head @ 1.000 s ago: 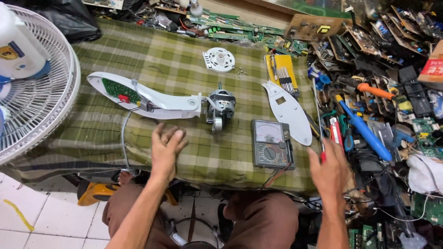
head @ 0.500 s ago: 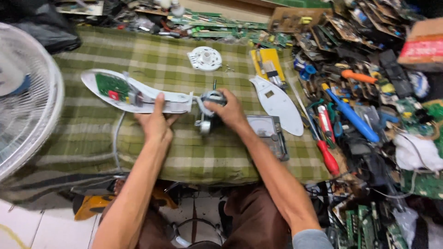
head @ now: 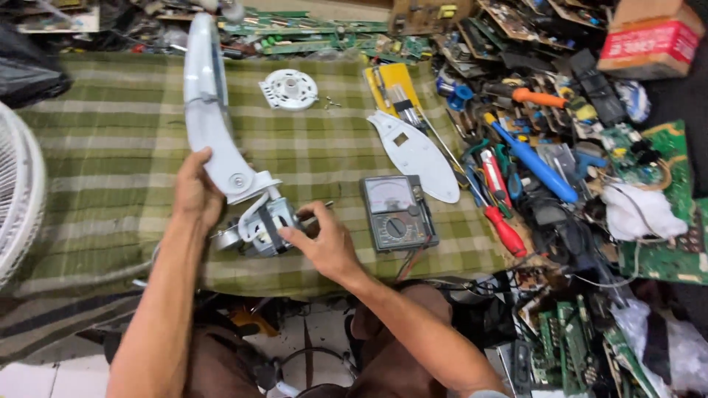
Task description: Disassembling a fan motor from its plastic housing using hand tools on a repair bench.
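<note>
On a green checked cloth amid cluttered circuit boards, left hand grasps the white casing; right hand grips the motor.

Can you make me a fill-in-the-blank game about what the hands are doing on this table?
1. The left hand holds the white fan neck, which points ____ from the person.
2. The right hand touches the fan ____.
3. The meter lies on a ____ checked cloth.
4. The fan grille sits at the ____ edge.

Missing words: away; motor; green; left
</note>
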